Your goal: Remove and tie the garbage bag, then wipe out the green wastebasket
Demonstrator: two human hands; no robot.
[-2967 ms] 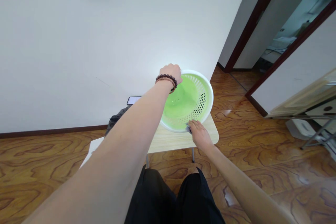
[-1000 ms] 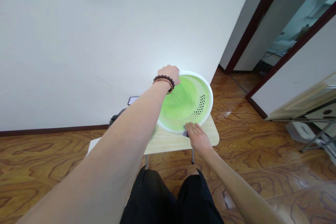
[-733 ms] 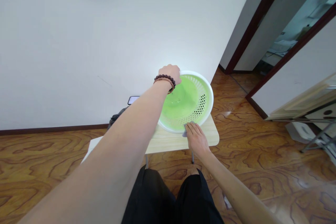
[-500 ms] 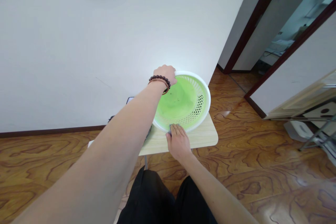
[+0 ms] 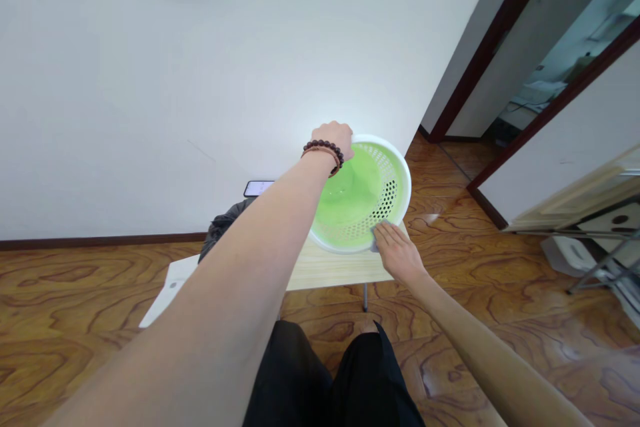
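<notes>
A round plastic colander [image 5: 367,203], green inside with a white rim and rows of holes, is tilted above a small light wooden table [image 5: 330,270]. My left hand [image 5: 334,139], with beaded bracelets at the wrist, is closed around its far left rim. At the near right rim, my right hand [image 5: 397,248] presses a small grey cloth [image 5: 376,229] against the edge, fingers closed over it. My left forearm covers part of the colander's left side.
On the table's left lie a phone [image 5: 259,188] with a lit screen and a dark grey plastic bag [image 5: 223,223], partly behind my forearm. A white panel [image 5: 173,283] is at lower left. The wall [image 5: 200,80] rises behind the table; a doorway [image 5: 500,47] is at right.
My right hand has slid with the cloth along the rim from the near side to the near right. My left hand and the colander appear slightly farther right, as the view has shifted.
</notes>
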